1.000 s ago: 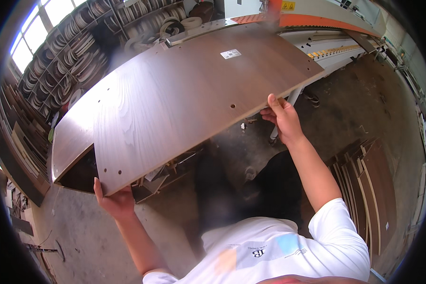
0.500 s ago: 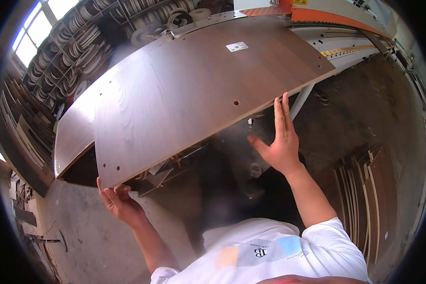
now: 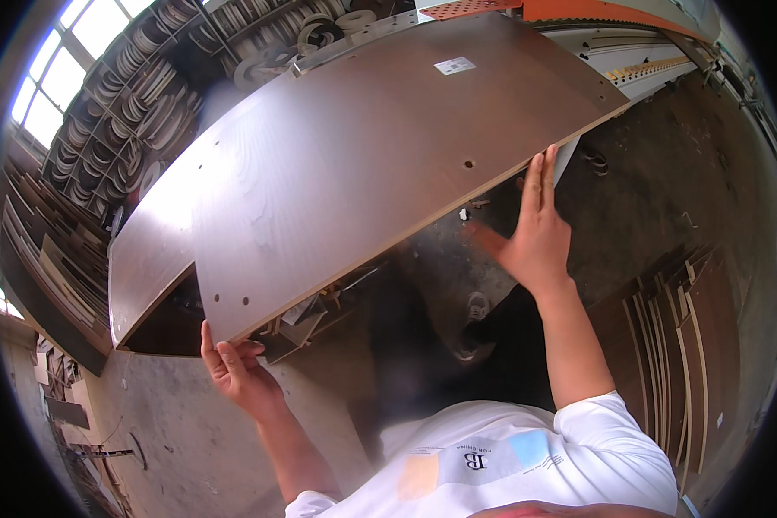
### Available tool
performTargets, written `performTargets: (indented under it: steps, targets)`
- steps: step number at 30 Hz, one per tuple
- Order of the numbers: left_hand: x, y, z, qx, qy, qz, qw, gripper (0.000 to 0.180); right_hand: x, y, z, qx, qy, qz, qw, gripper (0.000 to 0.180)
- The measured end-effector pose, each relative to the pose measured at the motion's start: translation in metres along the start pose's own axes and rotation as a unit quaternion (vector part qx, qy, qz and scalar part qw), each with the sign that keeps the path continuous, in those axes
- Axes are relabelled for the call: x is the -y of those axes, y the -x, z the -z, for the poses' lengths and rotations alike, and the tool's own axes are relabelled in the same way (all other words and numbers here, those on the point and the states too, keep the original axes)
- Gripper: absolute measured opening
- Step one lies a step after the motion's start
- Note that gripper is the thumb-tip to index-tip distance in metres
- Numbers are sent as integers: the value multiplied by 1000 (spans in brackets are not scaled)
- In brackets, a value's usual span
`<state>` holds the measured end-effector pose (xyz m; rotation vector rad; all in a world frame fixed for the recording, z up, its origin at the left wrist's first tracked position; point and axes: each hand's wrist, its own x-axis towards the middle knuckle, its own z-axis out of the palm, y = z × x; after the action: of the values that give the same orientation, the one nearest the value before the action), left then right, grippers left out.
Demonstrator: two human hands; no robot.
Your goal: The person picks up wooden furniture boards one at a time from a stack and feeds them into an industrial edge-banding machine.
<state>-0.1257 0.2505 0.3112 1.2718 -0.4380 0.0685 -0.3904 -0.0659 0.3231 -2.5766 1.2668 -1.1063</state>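
While both hands [image 3: 243,378] [image 3: 540,246], loosely spread, touch the thin, flat panel [image 3: 354,155], its smooth wood grain gleams.

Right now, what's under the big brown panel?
Below the near edge of the big brown panel, some wood offcuts show, plus a pale slanted bar beside the right hand. Anything deeper underneath is covered by the panel.
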Motion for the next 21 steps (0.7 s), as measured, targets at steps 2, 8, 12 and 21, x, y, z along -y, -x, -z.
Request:
performTargets:
  steps: [2, 8, 12, 21]
  targets:
    - [2, 5, -13, 20, 18, 1, 1000, 43, -13, -6, 1, 1, 6, -12, 1000, 125]
    - [12, 13, -41, 63, 62, 20, 996, 45, -47, -22, 7, -2, -8, -52, 999, 120]
    - [22, 20, -65, 95, 86, 29, 991, 47, -74, -25, 11, 0, -73, -91, 993, 105]
    - [36, 37, -116, 201, 92, 52, 974, 41, -149, 113, -42, 199, -82, -146, 966, 75]
